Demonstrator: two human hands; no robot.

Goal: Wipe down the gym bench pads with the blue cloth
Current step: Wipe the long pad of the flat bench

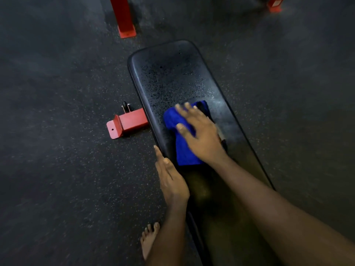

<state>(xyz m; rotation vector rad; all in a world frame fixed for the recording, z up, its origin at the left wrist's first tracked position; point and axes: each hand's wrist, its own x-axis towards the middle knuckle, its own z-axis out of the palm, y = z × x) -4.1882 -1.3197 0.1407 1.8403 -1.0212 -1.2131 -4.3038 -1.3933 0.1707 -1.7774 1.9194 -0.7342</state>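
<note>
In the head view, the right hand [199, 135] presses flat, fingers wide, on the blue cloth [183, 152] in the middle of the bench pad [238, 139]. The left hand [171, 179] rests flat on the pad's edge at 7 o'clock. Wet drops [167, 73] sit at 12 o'clock. The ungripped cloth may bunch and miss them.

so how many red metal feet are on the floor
3: upper-left foot, top-right foot, bench foot left of the bench pad; more may hide beneath.
</note>
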